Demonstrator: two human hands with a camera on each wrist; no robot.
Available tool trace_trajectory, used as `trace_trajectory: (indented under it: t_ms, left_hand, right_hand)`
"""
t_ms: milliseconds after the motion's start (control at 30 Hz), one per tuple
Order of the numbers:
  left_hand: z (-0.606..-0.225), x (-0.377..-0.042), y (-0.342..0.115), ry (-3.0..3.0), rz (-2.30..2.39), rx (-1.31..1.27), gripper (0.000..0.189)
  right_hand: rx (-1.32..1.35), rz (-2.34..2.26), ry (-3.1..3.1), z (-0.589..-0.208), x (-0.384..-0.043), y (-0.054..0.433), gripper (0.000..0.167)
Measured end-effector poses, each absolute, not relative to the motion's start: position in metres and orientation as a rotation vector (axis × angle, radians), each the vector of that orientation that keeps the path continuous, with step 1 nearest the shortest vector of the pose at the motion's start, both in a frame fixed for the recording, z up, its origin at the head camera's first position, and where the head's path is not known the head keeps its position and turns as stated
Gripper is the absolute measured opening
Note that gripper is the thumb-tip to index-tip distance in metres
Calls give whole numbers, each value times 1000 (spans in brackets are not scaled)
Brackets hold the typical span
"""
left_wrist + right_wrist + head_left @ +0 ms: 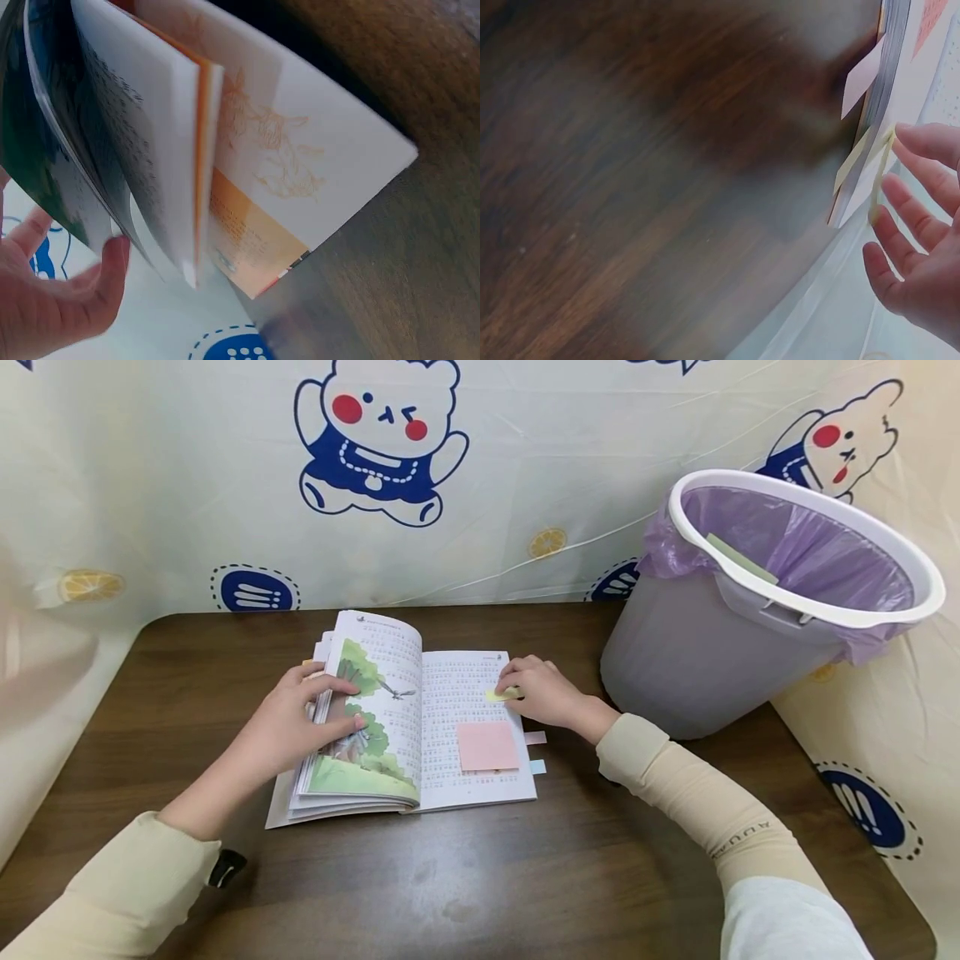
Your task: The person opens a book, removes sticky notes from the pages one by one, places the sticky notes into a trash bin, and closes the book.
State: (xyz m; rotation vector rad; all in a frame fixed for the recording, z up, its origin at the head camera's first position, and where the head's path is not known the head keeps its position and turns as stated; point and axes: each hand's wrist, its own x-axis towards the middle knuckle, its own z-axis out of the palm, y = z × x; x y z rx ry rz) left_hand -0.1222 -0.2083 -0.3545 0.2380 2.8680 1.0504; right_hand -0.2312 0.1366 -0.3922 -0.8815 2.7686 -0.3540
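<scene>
An open book (450, 697) lies on the brown table, with a picture page on its left side and printed text on its right. My left hand (288, 714) holds the raised left pages at their outer edge, thumb and index finger on the picture page (386, 747). In the left wrist view, the thumb touches the edge of a page (97, 225) that stands apart from the others. My right hand (551, 691) pinches a yellow sticky note (883, 169) at the right page's outer edge. Below it on that page is a pink sticky note (487, 746).
Pink (536, 737) and blue (538, 767) tabs stick out from the book's right edge. A grey bin (675, 652) with a purple liner (817, 543) stands at the right, a green piece (738, 558) inside it. A printed curtain (525, 468) hangs behind the table (450, 885).
</scene>
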Motion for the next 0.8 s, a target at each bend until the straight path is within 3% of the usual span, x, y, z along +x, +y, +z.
trace_trajectory:
  t_ms: [167, 800]
  left_hand:
    - [-356, -119, -203, 2968, 916, 299, 43]
    - [-354, -113, -183, 3049, 460, 421, 65]
  right_hand:
    - [-937, -341, 2730, -392, -226, 135, 23]
    - [-1006, -203, 2593, -387, -212, 138, 47]
